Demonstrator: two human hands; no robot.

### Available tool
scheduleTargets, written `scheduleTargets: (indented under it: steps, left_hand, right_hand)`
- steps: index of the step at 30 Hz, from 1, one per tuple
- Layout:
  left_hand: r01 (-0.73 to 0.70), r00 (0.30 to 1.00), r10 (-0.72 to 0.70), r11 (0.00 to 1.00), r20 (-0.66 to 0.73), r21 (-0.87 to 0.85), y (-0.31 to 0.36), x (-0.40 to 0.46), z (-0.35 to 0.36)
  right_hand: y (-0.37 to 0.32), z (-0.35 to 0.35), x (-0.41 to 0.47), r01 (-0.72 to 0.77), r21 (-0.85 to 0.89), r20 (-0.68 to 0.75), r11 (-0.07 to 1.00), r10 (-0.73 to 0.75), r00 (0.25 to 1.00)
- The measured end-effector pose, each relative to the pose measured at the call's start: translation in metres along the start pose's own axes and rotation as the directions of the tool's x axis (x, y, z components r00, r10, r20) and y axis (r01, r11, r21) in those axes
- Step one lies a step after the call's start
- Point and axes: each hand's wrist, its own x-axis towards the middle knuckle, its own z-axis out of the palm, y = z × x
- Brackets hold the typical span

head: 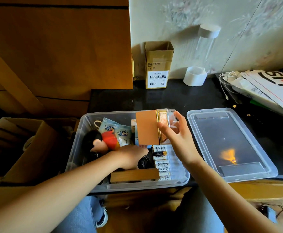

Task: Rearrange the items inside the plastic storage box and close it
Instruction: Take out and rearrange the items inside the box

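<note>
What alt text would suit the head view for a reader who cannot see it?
A person's right hand holds a small brown and clear box above an open plastic storage box, while the left hand reaches among the items inside. Batteries and a plush toy lie in it, and its lid rests on the dark table to the right.

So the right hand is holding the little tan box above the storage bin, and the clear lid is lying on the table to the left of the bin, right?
Not quite. The head view shows the lid lying to the right of the storage bin, not the left. The rest holds: the right hand holds the tan box above the bin.
</note>
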Motion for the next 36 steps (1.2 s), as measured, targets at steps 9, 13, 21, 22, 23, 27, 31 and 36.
scheduleTargets:
  steps: [9, 13, 21, 22, 23, 27, 31, 36]
  left_hand:
    - [0.056, 0.824, -0.100, 0.994, -0.558, -0.094, -0.011, -0.048, -0.014]
    - [-0.007, 0.683, -0.216, 0.953, -0.698, -0.302, -0.024, -0.063, -0.015]
    - [-0.267, 0.508, -0.394, 0.773, -0.766, -0.575, -0.045, -0.087, -0.024]
    - [-0.269, 0.491, -0.433, 0.750, -0.756, -0.604, -0.050, -0.087, -0.025]
    - [-0.271, 0.483, -0.474, 0.718, -0.736, -0.641, -0.056, -0.086, -0.027]
    - [-0.285, 0.500, -0.569, 0.604, -0.653, -0.744, -0.073, -0.085, -0.032]
    - [-0.309, 0.495, -0.615, 0.536, -0.614, -0.786, -0.081, -0.086, -0.033]
    - [-0.274, 0.542, -0.636, 0.483, -0.549, -0.831, -0.087, -0.083, -0.034]
  right_hand:
    - [0.004, 0.000, 0.002, -0.010, 0.010, -0.043, 1.000, 0.011, 0.999]
    - [0.004, 0.001, 0.002, -0.016, 0.001, -0.052, 1.000, 0.016, 0.999]
    - [0.003, 0.004, 0.002, -0.009, -0.064, -0.058, 0.998, 0.005, 0.998]
    - [0.003, 0.004, 0.002, -0.006, -0.069, -0.056, 0.998, 0.002, 0.998]
    - [0.002, 0.004, 0.001, -0.002, -0.070, -0.056, 0.998, -0.001, 0.998]
    - [0.001, 0.006, 0.001, 0.001, -0.100, -0.050, 0.995, -0.006, 0.999]
    - [0.001, 0.009, 0.000, 0.009, -0.120, -0.045, 0.993, -0.015, 0.999]
    - [-0.001, 0.010, 0.001, 0.009, -0.137, -0.053, 0.990, -0.016, 0.998]
